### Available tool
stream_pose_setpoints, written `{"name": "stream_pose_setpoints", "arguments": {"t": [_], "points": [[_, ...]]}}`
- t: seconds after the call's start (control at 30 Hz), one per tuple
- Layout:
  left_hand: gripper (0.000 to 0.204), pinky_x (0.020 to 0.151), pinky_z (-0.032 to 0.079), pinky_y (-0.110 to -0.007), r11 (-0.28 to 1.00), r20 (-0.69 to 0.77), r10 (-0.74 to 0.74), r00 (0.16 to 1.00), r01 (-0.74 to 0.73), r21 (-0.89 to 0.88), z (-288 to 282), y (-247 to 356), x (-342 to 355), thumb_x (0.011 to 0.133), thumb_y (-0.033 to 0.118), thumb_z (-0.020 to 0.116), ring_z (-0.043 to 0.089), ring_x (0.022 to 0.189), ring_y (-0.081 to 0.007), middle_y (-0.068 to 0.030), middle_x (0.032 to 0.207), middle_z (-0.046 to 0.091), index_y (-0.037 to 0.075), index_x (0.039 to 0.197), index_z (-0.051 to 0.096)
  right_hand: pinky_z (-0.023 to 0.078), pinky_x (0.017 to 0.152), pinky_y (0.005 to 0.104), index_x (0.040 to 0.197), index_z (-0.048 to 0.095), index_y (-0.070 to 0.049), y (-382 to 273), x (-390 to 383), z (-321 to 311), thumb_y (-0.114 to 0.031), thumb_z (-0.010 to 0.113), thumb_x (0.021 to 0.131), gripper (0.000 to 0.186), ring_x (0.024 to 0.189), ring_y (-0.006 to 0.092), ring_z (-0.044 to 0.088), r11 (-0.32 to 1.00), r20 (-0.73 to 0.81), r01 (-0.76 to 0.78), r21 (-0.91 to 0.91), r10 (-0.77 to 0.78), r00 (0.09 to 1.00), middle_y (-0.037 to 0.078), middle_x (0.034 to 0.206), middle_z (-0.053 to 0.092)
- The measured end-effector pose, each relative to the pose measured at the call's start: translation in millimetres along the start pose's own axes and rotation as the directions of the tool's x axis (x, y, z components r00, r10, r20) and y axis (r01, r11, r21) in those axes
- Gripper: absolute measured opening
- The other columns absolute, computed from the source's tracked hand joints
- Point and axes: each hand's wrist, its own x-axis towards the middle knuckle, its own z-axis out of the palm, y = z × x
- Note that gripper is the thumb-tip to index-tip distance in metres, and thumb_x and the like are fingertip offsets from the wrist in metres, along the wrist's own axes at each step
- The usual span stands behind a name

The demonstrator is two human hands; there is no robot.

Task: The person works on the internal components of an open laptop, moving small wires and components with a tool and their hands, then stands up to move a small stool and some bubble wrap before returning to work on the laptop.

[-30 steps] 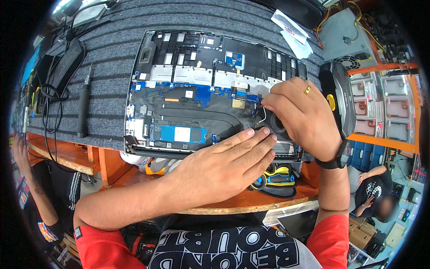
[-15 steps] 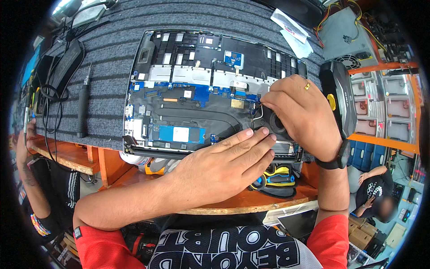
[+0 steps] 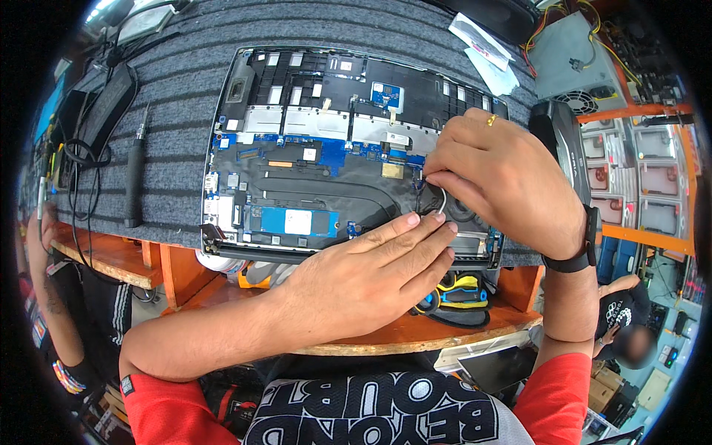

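Observation:
An opened laptop (image 3: pixel 297 185) lies with its insides bare: a blue circuit board (image 3: pixel 335 159), a blue storage stick (image 3: pixel 298 222) and a dark fan (image 3: pixel 463 211). My left hand (image 3: pixel 371 267) rests flat across its near edge, fingers stretched out. Its fingertips lie close to the fan and to one end of a thin white cable (image 3: pixel 444 200). My right hand (image 3: pixel 493 167) is closed in a pinch at the right part of the board, where the white cable runs up to the fingers. Those fingers hide the cable's tip.
Left of the laptop lie a screwdriver (image 3: pixel 136 178) and a black adapter with cords (image 3: pixel 111 107). A black device (image 3: pixel 556 141) and a power supply box (image 3: pixel 578 67) stand to the right. Yellow-blue tools (image 3: pixel 461 291) sit below the table edge. Other people are at both sides.
My right hand has shifted slightly and its wrist has swung right and lower. The white cable now bends further right, toward the fan. My left hand has stayed in place.

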Motion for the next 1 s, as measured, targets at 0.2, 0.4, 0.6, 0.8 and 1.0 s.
{"name": "stream_pose_setpoints", "arguments": {"t": [0.2, 0.4, 0.6, 0.8, 1.0], "points": [[0.043, 0.128, 0.038, -0.044, 0.999, -0.041, 0.006, 0.999, -0.007, -0.032, 1.7, 0.0, 1.9, 0.102, 0.019, 0.054, 0.052, 0.151, -0.0278, -0.0147, 0.160, 0.056, 0.002, 0.140, 0.065, 0.055, 0.078, 0.0417, 0.104, 0.072, -0.007, 2.3, -6.0, -6.5, -0.008, 0.074, 0.085, 0.019, 0.095, 0.0305, 0.067, 0.991, 0.066, 0.055, -0.120, -0.047, 0.997, 0.007, 0.100, 0.068], [0.042, 0.127, 0.040, -0.043, 0.999, -0.047, 0.003, 0.999, -0.006, -0.047, 1.9, -1.1, 0.4, 0.102, 0.019, 0.054, 0.053, 0.150, -0.0280, -0.0152, 0.159, 0.057, 0.002, 0.139, 0.066, 0.056, 0.080, 0.0354, 0.103, 0.068, -0.010, 4.3, -7.9, -8.5, -0.016, 0.070, 0.080, 0.024, 0.095, 0.0228, 0.068, 0.931, 0.085, 0.217, -0.294, -0.201, 0.976, 0.003, 0.102, 0.063], [0.042, 0.127, 0.040, -0.043, 0.999, -0.038, 0.004, 0.999, -0.006, -0.042, -0.8, -0.2, 1.7, 0.102, 0.018, 0.054, 0.053, 0.150, -0.0274, -0.0152, 0.159, 0.056, 0.002, 0.139, 0.066, 0.056, 0.079, 0.0338, 0.102, 0.068, -0.012, 6.0, -14.6, -2.9, -0.017, 0.071, 0.078, 0.025, 0.094, 0.0195, 0.067, 0.900, 0.035, 0.259, -0.350, -0.264, 0.964, 0.001, 0.101, 0.061], [0.043, 0.127, 0.039, -0.044, 0.999, -0.029, -0.003, 1.000, 0.002, -0.039, -0.6, 0.5, 1.8, 0.102, 0.018, 0.053, 0.053, 0.150, -0.0270, -0.0150, 0.159, 0.056, 0.002, 0.140, 0.065, 0.058, 0.081, 0.0333, 0.102, 0.068, -0.011, 11.0, -14.5, 2.7, -0.016, 0.072, 0.077, 0.026, 0.095, 0.0196, 0.067, 0.906, -0.012, 0.274, -0.324, -0.293, 0.956, 0.002, 0.101, 0.061], [0.043, 0.127, 0.040, -0.044, 0.999, -0.026, 0.008, 1.000, -0.009, -0.039, 0.1, -0.4, 1.3, 0.102, 0.018, 0.054, 0.052, 0.151, -0.0276, -0.0156, 0.159, 0.056, 0.001, 0.140, 0.065, 0.059, 0.082, 0.0330, 0.105, 0.068, -0.009, 10.3, -16.9, 4.1, -0.015, 0.072, 0.077, 0.028, 0.097, 0.0211, 0.067, 0.914, -0.012, 0.269, -0.302, -0.286, 0.958, 0.002, 0.105, 0.063]]}}
